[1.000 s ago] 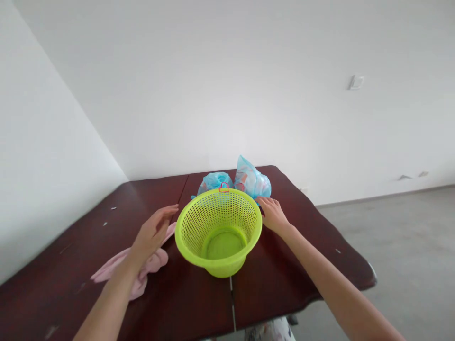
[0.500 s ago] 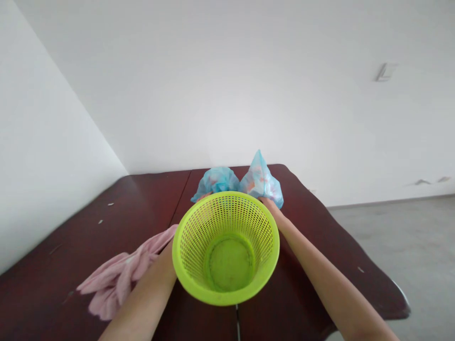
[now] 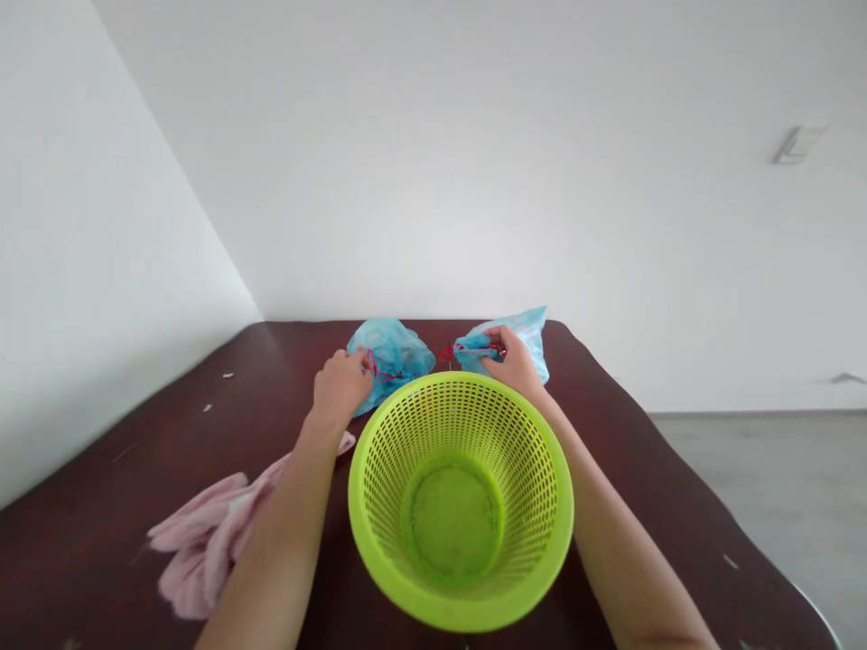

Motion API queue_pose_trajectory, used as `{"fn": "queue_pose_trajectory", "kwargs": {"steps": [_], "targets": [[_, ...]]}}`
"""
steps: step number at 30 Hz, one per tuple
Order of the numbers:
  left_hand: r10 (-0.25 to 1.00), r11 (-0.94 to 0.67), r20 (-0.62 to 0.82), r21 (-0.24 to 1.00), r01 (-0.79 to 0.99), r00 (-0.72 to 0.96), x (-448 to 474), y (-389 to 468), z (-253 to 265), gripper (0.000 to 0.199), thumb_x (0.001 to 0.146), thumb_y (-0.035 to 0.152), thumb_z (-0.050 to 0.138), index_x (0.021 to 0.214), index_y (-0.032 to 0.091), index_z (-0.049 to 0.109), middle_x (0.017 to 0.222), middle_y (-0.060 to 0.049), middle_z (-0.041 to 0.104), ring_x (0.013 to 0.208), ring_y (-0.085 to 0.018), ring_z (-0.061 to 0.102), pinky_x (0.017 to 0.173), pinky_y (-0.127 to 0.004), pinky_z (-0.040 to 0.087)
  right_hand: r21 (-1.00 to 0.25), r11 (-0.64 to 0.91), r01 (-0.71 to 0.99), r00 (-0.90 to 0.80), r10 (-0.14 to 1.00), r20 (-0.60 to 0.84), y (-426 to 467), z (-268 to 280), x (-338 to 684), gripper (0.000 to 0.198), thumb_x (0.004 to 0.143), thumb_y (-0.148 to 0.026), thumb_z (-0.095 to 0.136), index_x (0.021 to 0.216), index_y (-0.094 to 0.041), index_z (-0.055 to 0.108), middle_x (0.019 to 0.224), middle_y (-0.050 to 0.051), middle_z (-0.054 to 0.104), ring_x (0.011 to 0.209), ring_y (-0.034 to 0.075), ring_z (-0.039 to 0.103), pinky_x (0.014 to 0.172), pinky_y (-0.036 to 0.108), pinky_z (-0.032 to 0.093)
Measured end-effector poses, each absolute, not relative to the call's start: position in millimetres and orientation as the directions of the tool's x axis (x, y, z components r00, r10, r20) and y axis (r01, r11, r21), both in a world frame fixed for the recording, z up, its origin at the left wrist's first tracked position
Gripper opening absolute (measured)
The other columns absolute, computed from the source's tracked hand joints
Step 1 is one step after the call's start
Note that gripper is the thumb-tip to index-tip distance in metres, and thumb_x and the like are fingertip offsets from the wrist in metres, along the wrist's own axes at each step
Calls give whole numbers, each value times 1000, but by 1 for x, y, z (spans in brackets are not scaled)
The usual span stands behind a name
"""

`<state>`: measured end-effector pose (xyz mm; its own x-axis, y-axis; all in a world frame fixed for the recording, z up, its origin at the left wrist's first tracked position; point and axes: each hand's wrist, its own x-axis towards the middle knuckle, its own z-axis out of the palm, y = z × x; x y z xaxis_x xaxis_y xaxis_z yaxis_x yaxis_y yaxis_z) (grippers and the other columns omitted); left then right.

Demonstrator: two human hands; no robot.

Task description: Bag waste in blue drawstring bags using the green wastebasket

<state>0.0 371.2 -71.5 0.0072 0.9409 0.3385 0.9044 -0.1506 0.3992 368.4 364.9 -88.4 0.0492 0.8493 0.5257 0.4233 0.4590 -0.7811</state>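
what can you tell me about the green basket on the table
The green basket is a round, lime-green bowl-shaped thing that looks like plastic. Its flared wall is pierced with rows of small slots, the rim is smooth and solid, and the flat round bottom looks solid too. It stands upright on the dark red-brown table, nothing inside it. The person's forearms pass on either side; the right one seems to brush the rim. Two blue bags lie just behind it, a pink cloth to its left.

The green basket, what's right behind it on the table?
Behind the green basket lie two blue plastic bags, each gripped by a hand: left hand, right hand. The bags' contents are hidden, and the basket's rim covers their near edges.
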Motion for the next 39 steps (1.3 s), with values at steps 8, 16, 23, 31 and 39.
{"fn": "queue_pose_trajectory", "kwargs": {"steps": [8, 16, 23, 31, 39], "targets": [[871, -480, 395, 812, 332, 292, 71, 388, -52, 15, 107, 36, 67, 113, 24, 74, 112, -9, 80, 99, -27, 77, 96, -44, 61, -856, 497, 141, -94, 868, 488, 370, -89, 349, 53, 82, -26, 77, 134, -31, 75, 131, 8, 90, 126, 30, 85, 122, 55, 65], [846, -444, 353, 882, 158, 400, 119, 410, -94, 50, 94, 59, 93, 121, 23, 70, 92, -1, 68, 84, -23, 63, 78, -38, 50, -959, 226, -173, -263, 927, 266, 376, -107, 350, 63, 81, -55, 84, 137, -26, 77, 142, 13, 87, 127, 36, 84, 115, 55, 70], [840, -481, 335, 823, 301, 426, 113, 399, -83, 47, 99, 65, 88, 91, 24, 67, 87, 1, 65, 84, -21, 56, 77, -37, 43, -970, 204, -133, -183, 957, 227, 373, -118, 342, 55, 96, -71, 91, 124, -25, 79, 115, 9, 87, 104, 29, 83, 94, 44, 71], [799, -402, 263, 903, 155, 540, 103, 409, -79, 60, 105, 82, 78, 90, 25, 66, 75, 1, 56, 69, -18, 50, 64, -34, 39, -917, 384, 103, -102, 922, 374, 374, -115, 353, 39, 98, -66, 90, 108, -29, 86, 110, 6, 88, 103, 27, 81, 101, 48, 68], [858, -401, 317, 906, 140, 403, 99, 408, -73, 47, 101, 61, 86, 88, 25, 60, 80, 2, 61, 73, -16, 52, 68, -30, 39, -820, 497, 284, 17, 852, 523, 369, -104, 352, 25, 104, -57, 83, 102, -31, 85, 102, 4, 86, 98, 29, 77, 98, 49, 64]]}}
